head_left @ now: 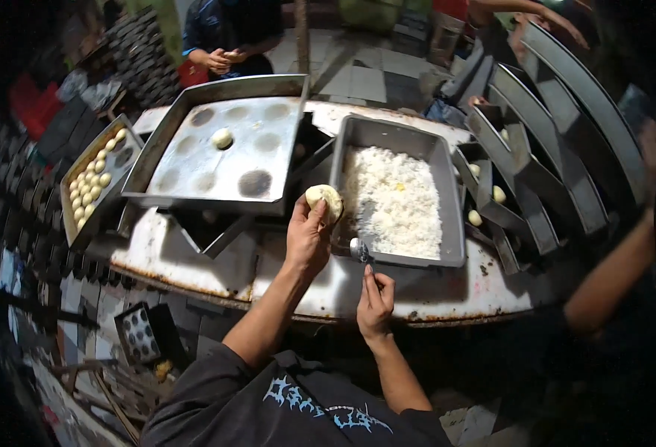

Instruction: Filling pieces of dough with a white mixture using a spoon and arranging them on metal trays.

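My left hand (309, 238) is closed around a pale yellow, flattened piece of dough (323, 197), held up between the metal tray and the grey bin. Lower and to the right, my right hand (376, 304) pinches the handle of a spoon (361, 251) that carries a bit of white stuff. The spoon hovers by the near left corner of the grey plastic bin (452, 205). White crumbly filling (395, 201) with a small yellow spot covers the bin's bottom. One dough ball (222, 138) sits on the large square metal tray (220, 162), whose floor shows dark round marks.
A smaller tray (125, 128) full of dough balls (89, 186) lies far left. Metal trays (525, 171) lean stacked at right, dough balls among them. A co-worker's hands (224, 59) work across the table (320, 294); another person's arm (619, 272) reaches in at right.
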Motion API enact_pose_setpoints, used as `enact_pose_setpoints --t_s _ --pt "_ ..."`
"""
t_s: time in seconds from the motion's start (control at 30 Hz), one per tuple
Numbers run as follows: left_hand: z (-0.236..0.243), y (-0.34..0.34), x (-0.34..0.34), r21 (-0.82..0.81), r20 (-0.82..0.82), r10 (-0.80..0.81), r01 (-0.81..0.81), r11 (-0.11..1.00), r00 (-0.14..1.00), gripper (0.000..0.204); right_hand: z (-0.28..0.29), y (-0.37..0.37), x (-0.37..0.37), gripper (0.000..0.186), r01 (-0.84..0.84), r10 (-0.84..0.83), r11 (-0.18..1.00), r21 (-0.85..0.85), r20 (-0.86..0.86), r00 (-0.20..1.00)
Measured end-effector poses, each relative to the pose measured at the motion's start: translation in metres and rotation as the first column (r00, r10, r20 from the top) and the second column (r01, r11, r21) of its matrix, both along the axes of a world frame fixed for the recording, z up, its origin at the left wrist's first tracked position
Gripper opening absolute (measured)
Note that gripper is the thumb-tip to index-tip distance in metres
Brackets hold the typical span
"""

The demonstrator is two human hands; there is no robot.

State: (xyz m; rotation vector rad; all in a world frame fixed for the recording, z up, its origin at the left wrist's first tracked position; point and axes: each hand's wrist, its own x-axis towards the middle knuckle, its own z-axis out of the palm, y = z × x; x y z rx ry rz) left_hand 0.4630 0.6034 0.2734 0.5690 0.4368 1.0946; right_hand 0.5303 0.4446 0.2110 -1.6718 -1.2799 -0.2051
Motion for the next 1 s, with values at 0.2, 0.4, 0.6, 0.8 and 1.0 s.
enact_pose_setpoints --t_s 0.2,0.4,0.6,0.8,1.0 --pt "-0.02 -0.035 -0.102 -0.134 -0.119 -0.141 0.125 0.983 0.983 0.036 -0.002 0.005 0.012 0.034 -0.22 0.225 0.974 -0.047 0.251 0.942" --pt "-0.04 -0.078 -0.199 -0.091 -0.372 -0.147 0.122 0.988 0.916 0.056 -0.017 0.026 -0.025 0.026 -0.123 0.316 0.878 -0.462 0.368 0.875" --pt "-0.047 -0.114 -0.324 0.25 -0.612 0.04 0.146 0.957 0.79 0.044 0.079 0.066 -0.225 0.029 -0.912 0.648 0.271 -0.309 -0.641 0.41" --pt "-0.049 -0.153 -0.456 -0.393 -0.068 0.238 -0.245 0.886 0.969 0.036 0.034 0.033 -0.367 0.027 -0.924 0.898 0.304 -0.23 -0.255 0.359" --pt "-0.033 -0.131 -0.49 -0.353 -0.051 0.412 -0.402 0.845 0.91 0.048 0.033 0.047 -0.442 0.022 -0.847 0.844 0.501 -0.178 -0.115 0.523"
